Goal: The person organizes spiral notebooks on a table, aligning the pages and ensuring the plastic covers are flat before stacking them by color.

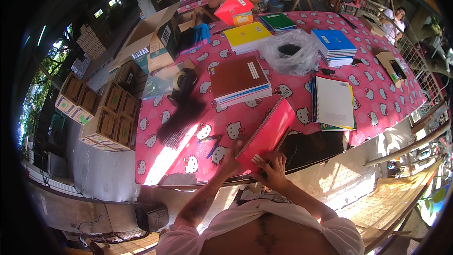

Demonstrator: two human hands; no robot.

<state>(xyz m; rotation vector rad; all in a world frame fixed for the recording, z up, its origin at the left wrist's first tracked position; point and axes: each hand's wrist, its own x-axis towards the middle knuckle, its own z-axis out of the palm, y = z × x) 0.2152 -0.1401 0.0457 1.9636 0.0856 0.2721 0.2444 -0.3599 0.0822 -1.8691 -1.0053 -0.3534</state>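
A red spiral notebook (270,131) is tilted up off the near edge of the table, between my two hands. My left hand (231,157) grips it along the spiral binding at its lower left; part of those fingers is behind the cover. At the lower right corner my right hand (275,170) is closed on it, fingers bent over the cover. Just beyond lies a stack of notebooks (236,76) with a brown one on top. To the right is another pile, topped by a spiral notebook (334,98) showing a pale page side.
The table wears a pink cat-print cloth (191,163). Yellow (247,37), green (277,21) and blue notebooks (334,42) surround a clear plastic bag (291,51). A tape dispenser (180,81) and open carton (160,42) stand left. Opposite, a person holds a red notebook (233,9).
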